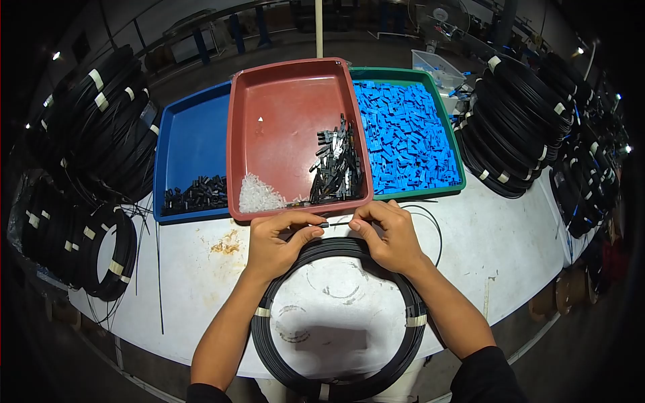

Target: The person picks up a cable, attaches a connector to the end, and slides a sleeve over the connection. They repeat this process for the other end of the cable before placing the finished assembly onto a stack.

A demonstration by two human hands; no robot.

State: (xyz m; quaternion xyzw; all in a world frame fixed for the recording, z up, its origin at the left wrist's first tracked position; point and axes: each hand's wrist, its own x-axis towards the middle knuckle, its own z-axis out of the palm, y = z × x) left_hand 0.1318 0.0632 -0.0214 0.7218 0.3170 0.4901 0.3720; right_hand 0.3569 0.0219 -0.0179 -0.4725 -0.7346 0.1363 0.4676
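A white, scuffed counter [510,242] fills the view, with stacked coils of black cable at its left [101,134] and right [517,134] ends and three trays along the back: a blue tray [191,134] with a few black caps [198,193], a red tray [282,114] with a heap of clear pieces [259,195] and a pile of black and metal parts [336,168], and a green tray [418,193] full of blue pieces [403,134]. Just in front of the red tray, the left hand [275,238] has its fingers pinched narrow on a small black part [323,224], and the right hand [390,235] has its fingers closed on the free cable end [438,232], which loops out to the right and back under the palm. Both hands hover over the far rim of a taped coil [263,336] lying flat on the counter. The likeliest trouble is a slip: the part is tiny and held only by the fingertips, so a misaligned push could pop it loose onto the counter or under the coil, where black on black would be hard to find. The thin cable end looks springy, and pressing it off-axis could kink it or bend it away from the part. The wrists rest close to the coil, so a tug on the loose loop might drag turns out from under the tape bands
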